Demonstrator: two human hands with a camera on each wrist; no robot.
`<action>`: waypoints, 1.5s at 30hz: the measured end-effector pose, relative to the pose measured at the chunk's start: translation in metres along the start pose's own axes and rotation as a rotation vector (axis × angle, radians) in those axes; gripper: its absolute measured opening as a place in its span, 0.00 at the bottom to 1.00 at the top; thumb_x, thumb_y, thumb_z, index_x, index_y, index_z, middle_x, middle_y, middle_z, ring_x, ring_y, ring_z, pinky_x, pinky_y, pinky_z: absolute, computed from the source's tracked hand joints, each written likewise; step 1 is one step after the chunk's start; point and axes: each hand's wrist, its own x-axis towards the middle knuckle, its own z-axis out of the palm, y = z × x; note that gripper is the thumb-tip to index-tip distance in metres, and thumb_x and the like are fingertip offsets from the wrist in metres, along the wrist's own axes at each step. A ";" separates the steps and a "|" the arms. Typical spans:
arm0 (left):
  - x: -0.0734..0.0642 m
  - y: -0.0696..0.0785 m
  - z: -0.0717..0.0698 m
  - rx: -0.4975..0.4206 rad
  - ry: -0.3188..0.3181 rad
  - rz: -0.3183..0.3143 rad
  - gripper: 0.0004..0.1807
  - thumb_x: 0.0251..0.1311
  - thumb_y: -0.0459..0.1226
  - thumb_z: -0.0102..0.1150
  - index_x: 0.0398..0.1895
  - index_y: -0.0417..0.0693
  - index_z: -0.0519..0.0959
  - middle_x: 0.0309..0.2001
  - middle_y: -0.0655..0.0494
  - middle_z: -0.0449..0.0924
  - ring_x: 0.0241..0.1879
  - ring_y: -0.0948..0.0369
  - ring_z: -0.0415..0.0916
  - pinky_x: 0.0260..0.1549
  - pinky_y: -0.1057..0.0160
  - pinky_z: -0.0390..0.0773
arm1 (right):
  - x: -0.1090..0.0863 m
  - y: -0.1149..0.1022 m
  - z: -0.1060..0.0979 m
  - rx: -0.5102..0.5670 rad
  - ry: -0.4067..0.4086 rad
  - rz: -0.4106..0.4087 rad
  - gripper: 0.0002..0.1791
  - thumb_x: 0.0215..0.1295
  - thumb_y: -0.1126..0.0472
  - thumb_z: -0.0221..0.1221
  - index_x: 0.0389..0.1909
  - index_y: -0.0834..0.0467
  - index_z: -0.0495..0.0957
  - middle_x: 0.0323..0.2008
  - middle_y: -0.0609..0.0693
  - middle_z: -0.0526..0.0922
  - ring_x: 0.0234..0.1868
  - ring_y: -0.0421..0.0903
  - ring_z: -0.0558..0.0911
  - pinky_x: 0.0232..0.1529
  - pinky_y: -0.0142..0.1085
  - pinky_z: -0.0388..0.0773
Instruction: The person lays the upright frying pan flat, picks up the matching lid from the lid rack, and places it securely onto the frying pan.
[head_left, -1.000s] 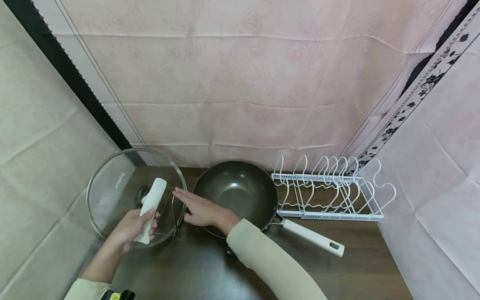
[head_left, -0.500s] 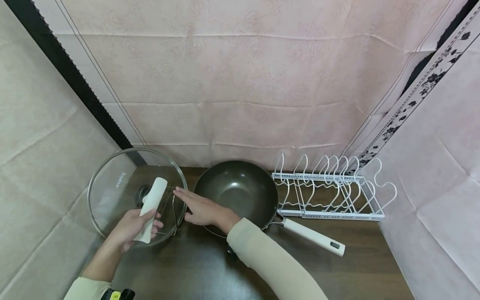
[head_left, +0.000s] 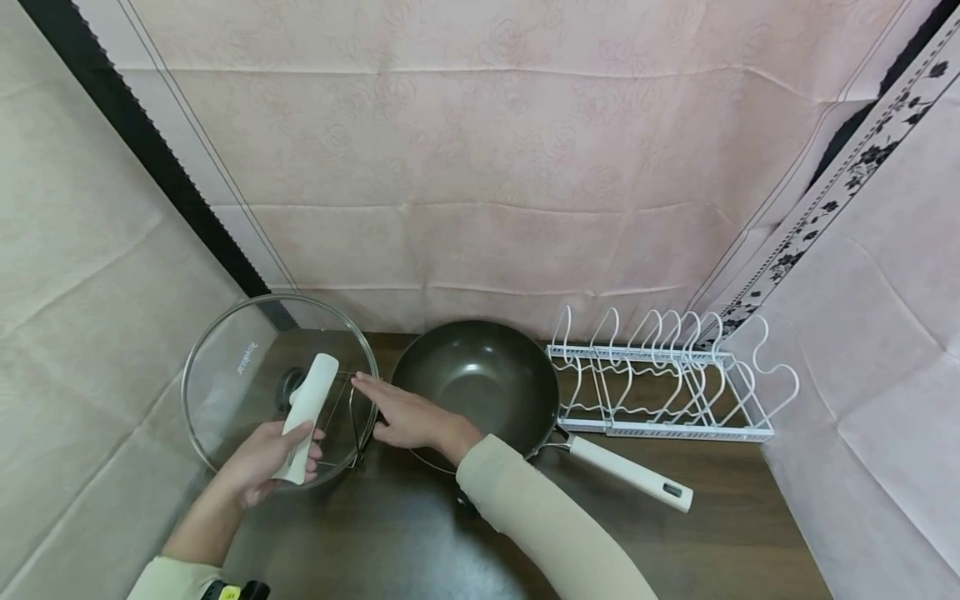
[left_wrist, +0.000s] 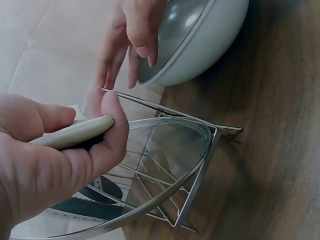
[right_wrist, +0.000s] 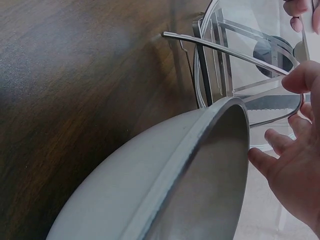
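Observation:
At the left of the head view, my left hand (head_left: 270, 458) grips the white handle (head_left: 311, 400) of a round glass lid (head_left: 221, 392). The lid leans upright against or in a metal wire stand (left_wrist: 197, 182); exactly how its rim sits there cannot be told. My right hand (head_left: 416, 421) reaches across the wok (head_left: 480, 383), fingers mostly extended, fingertips touching the stand's upper wire loop (right_wrist: 235, 54). Its thumb (left_wrist: 141, 44) is apart from that wire in the left wrist view. The dark-lined wok has a pale outside and rests on the wooden table.
The wok's white handle (head_left: 630, 473) points toward the front right. A white wire dish rack (head_left: 686, 433) stands on the wooden table (head_left: 390, 542) right of the wok. Pale cloth walls (head_left: 480, 167) close in the back and both sides.
Both hands, the lid and the stand keep nearly the same positions. The whole head view has shifted slightly, so everything appears a little further right.

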 end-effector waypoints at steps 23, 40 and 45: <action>0.004 -0.004 0.012 0.081 0.165 0.079 0.16 0.81 0.39 0.44 0.47 0.30 0.73 0.26 0.53 0.78 0.22 0.61 0.77 0.24 0.60 0.85 | -0.001 0.000 -0.004 -0.001 -0.001 0.015 0.47 0.70 0.64 0.55 0.84 0.51 0.41 0.85 0.43 0.39 0.83 0.37 0.44 0.80 0.31 0.53; -0.003 -0.005 0.011 0.104 0.190 0.080 0.14 0.80 0.37 0.45 0.45 0.31 0.74 0.26 0.52 0.79 0.22 0.61 0.77 0.24 0.58 0.85 | 0.001 -0.004 0.000 -0.063 -0.018 0.030 0.47 0.70 0.64 0.55 0.84 0.50 0.41 0.85 0.43 0.41 0.83 0.38 0.44 0.79 0.30 0.53; -0.005 -0.001 0.009 0.124 0.203 0.093 0.14 0.80 0.37 0.46 0.45 0.31 0.74 0.25 0.52 0.79 0.21 0.61 0.77 0.23 0.59 0.85 | 0.001 -0.007 -0.003 -0.063 -0.021 0.030 0.47 0.70 0.64 0.55 0.84 0.51 0.41 0.84 0.43 0.41 0.84 0.42 0.46 0.80 0.32 0.52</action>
